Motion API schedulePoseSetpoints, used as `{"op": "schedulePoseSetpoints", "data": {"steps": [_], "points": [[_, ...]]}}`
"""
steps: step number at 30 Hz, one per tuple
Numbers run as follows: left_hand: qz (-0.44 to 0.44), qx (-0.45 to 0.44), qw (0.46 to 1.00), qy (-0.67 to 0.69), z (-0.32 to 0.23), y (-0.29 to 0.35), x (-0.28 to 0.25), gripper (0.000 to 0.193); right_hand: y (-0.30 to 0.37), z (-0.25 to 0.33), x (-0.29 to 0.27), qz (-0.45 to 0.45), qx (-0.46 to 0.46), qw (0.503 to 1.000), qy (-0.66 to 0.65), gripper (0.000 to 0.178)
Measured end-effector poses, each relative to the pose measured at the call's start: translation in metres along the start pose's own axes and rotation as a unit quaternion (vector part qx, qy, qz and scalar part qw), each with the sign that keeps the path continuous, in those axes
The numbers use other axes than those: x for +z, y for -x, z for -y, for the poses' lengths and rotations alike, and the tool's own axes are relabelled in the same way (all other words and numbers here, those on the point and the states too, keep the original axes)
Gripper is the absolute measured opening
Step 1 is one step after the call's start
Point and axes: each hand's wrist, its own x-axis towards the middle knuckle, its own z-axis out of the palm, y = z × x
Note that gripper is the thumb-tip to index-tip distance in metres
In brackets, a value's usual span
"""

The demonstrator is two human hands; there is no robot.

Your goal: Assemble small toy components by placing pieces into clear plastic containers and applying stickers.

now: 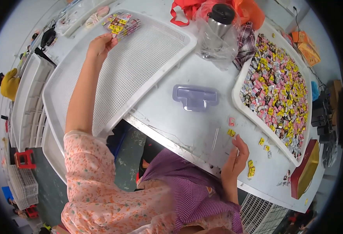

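Watching over the head cam from my end; the left hand (pixel 100 46) is stretched out to the far end of the white tray (pixel 124 74), fingers in a narrow pinch on the near edge of a candy pack (pixel 118 24), with more packs under and beside it; the right hand (pixel 236 158) is down by the table edge, fingers loosely bent, just beside a yellow candy (pixel 231 133); some faint see-through edges show next to it, so I honestly can't tell if it's holding something clear; an open plastic shell (pixel 195 98) sits on the table (pixel 171 121) between the two trays; the heaped candies (pixel 275 93) fill the candy tray (pixel 238 93) over on the right.
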Motion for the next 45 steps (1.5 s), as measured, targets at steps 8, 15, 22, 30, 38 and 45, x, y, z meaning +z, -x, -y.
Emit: {"op": "schedulePoseSetpoints", "data": {"steps": [8,15,22,30,38,45], "points": [[-0.086,-0.063,0.988,-0.113,-0.004,-0.056,-0.002,0.016,-0.003,-0.006,0.004,-0.011,0.032,0.999,0.013,0.034],[-0.127,-0.004,0.982,-0.136,0.006,-0.068,-0.005,0.019,-0.002,-0.007,0.002,0.017,0.053,0.998,0.030,0.033],[-0.143,0.038,0.969,-0.199,0.010,-0.067,-0.006,0.022,-0.008,0.000,0.006,0.009,0.047,0.999,0.017,0.034],[-0.051,0.152,0.942,-0.295,0.000,0.039,0.032,0.029,-0.007,-0.004,0.004,0.007,0.045,0.999,0.015,0.033],[0.346,0.208,0.818,-0.410,0.016,0.200,0.160,0.043,-0.004,-0.006,0.000,-0.004,0.010,0.999,0.042,0.033],[0.271,0.312,0.725,-0.551,0.089,0.203,0.180,0.063,-0.006,-0.007,0.005,-0.012,-0.016,0.999,0.043,0.030]]}}
